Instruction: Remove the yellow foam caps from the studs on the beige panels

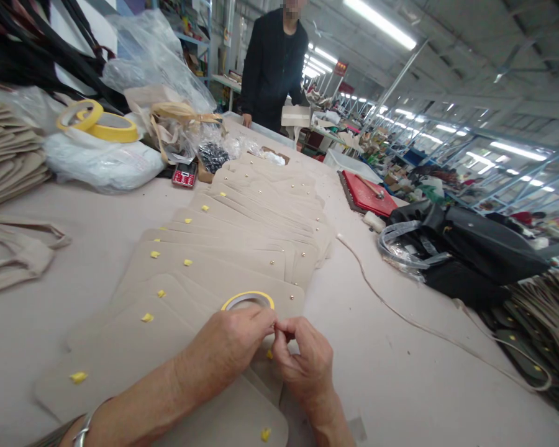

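Note:
My left hand (235,338) is closed round the near side of a roll of yellow tape (248,294), whose upper rim shows above the knuckles. Fingertip to fingertip with it, my right hand (306,357) makes a pinch; whatever lies between those fingers is too small to make out. Beneath both hands, beige fabric panels (223,273) with rounded corners lie fanned out in an overlapping row. Small yellow tape pieces (147,317) stick to the panels' left parts, and small metal studs (292,297) show along their right side.
Two yellow tape rolls (114,127) rest on a white plastic-wrapped bundle (102,162) at left, near a red phone (184,174). At right are a hammer (370,187) on a red board (366,197), a black bag (475,248) and a cord (391,307). A person (274,68) stands beyond the table.

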A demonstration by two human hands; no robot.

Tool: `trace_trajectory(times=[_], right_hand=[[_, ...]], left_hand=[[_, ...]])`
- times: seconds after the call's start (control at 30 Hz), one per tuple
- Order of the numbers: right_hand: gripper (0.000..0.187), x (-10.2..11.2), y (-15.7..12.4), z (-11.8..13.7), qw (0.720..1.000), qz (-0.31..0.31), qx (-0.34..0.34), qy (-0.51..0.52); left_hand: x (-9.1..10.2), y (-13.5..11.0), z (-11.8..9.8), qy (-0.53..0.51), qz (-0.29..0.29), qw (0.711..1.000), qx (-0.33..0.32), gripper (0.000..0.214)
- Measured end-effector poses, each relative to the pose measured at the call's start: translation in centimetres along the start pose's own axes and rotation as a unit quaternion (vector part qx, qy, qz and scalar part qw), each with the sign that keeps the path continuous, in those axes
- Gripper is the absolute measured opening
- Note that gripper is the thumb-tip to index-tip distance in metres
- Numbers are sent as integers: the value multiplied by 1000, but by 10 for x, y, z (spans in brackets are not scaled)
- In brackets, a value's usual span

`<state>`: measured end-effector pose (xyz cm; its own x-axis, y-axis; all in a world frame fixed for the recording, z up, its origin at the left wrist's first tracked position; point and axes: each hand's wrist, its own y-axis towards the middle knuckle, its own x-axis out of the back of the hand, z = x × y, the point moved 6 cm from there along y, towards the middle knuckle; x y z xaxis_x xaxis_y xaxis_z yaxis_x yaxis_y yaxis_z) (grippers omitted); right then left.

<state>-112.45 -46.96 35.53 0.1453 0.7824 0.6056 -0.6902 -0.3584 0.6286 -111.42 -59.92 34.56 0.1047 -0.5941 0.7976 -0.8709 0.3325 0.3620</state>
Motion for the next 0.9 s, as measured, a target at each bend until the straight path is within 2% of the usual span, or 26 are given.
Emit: trace_trajectory(times=[0.07, 0.1, 0.2, 0.23, 0.3, 0.37, 0.43, 0.57, 0.7, 0.8, 0.9], right_hand=[[13, -5, -2, -12, 992, 19, -112, 61], [12, -10, -4, -20, 977, 33, -183, 107], [17, -19, -13, -46, 900, 43, -368, 229], [20, -19, -14, -55, 878, 34, -407, 249], [27, -15, -13, -74, 854, 15, -451, 259], [34, -10, -10, -89, 850, 10, -461, 254], [37, -7, -6, -100, 861, 16, -446, 242], [36, -11, -2, -107, 883, 54, -418, 205], [31, -16, 3, -102, 909, 94, -388, 123], [27, -16, 13, -94, 941, 107, -317, 38], [25, -18, 21, -89, 956, 115, -269, -23]], left_hand=[[-1, 2, 0, 28, -8, 1000, -11, 21], [0, 3, -2, 38, -19, 999, -22, 22], [2, 5, -9, 38, -63, 995, -62, 24], [2, 5, -11, 35, -75, 994, -72, 24], [-3, 6, -12, 51, -78, 993, -77, 21], [-14, 8, -8, 105, -50, 991, -66, 16], [-28, 10, -2, 161, -16, 985, -59, 13], [-46, 10, 5, 198, 17, 977, -72, 12], [-44, 11, 3, 194, 30, 978, -71, 11], [-41, 11, 2, 180, 47, 980, -65, 12], [-40, 10, 1, 170, 59, 982, -61, 12]])
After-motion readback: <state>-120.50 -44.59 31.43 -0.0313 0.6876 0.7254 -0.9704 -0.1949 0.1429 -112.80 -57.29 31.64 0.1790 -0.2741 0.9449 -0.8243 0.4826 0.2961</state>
